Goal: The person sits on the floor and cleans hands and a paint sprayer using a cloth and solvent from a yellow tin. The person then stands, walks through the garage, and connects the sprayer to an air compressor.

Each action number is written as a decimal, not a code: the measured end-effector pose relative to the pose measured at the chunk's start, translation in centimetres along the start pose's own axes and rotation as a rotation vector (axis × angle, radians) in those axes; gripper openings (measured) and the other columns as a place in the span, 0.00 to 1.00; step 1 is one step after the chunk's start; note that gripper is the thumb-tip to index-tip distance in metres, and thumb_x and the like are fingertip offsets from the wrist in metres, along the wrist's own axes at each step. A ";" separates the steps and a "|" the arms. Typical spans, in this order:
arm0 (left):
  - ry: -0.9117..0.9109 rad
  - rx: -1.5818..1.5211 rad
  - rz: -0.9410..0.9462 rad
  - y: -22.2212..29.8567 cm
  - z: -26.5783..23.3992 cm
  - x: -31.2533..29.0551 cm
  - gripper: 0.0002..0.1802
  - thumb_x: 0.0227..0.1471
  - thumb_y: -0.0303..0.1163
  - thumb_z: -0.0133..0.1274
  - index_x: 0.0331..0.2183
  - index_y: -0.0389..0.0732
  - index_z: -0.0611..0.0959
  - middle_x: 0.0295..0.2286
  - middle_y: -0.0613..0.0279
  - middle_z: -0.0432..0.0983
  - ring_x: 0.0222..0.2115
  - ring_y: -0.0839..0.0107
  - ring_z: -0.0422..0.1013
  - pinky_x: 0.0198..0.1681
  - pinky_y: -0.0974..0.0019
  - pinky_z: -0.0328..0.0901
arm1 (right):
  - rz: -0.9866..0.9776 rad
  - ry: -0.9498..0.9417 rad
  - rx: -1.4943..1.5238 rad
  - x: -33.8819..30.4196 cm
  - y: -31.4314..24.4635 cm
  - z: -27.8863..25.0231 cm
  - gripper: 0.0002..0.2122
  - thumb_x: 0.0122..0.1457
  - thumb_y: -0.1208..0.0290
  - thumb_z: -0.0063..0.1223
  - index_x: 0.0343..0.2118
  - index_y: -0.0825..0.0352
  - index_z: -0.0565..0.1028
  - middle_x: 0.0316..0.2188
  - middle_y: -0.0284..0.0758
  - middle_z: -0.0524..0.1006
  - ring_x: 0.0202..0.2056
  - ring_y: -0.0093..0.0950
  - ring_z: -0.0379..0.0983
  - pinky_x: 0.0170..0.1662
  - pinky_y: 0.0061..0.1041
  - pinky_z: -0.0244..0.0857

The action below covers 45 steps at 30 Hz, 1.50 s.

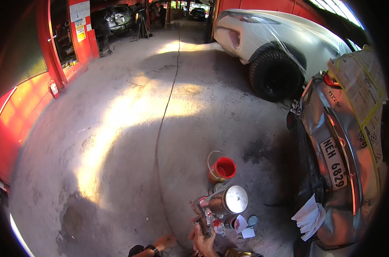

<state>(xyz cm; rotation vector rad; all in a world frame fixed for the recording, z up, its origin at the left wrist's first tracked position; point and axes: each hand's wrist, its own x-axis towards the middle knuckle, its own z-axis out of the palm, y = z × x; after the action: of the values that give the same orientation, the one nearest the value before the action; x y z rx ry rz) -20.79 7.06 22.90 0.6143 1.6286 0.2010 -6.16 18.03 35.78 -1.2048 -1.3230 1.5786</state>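
Near the lower edge, my right hand (204, 240) is closed around a dark, narrow object whose kind I cannot make out. My left hand (191, 235) is beside it, mostly hidden, and its fingers do not show clearly. A dark band circles my left wrist. Just beyond my hands stands a large metal can (222, 201) with a pale round top. Around its base are red-stained items (219, 226), a small open can (232, 223), a round blue-grey lid (252, 220) and a white card-like piece (248, 232). A red bucket (223, 168) with a raised handle sits farther off.
At right, a car (338, 150) is partly masked with paper, and a white cloth or paper (310, 216) hangs by its bumper. A plastic-covered white vehicle (280, 30) stands beyond. A long hose (164, 115) crosses the concrete floor. A fire extinguisher (53, 88) is by the left wall.
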 end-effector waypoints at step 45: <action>0.887 -0.562 0.618 34.5 -92.8 -3.6 0.22 0.61 0.41 0.54 0.49 0.35 0.78 0.38 0.58 0.80 0.38 0.71 0.76 0.43 0.68 0.70 | -0.394 0.130 -0.099 56.3 -55.3 31.1 0.12 0.66 0.70 0.49 0.47 0.72 0.74 0.36 0.35 0.78 0.14 0.17 0.68 0.14 0.19 0.63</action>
<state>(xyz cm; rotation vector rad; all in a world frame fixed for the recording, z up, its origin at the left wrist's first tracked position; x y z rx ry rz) -100.50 54.59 57.55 0.5983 2.0208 1.5031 -53.83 72.76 79.79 -1.0098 -1.4617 1.1491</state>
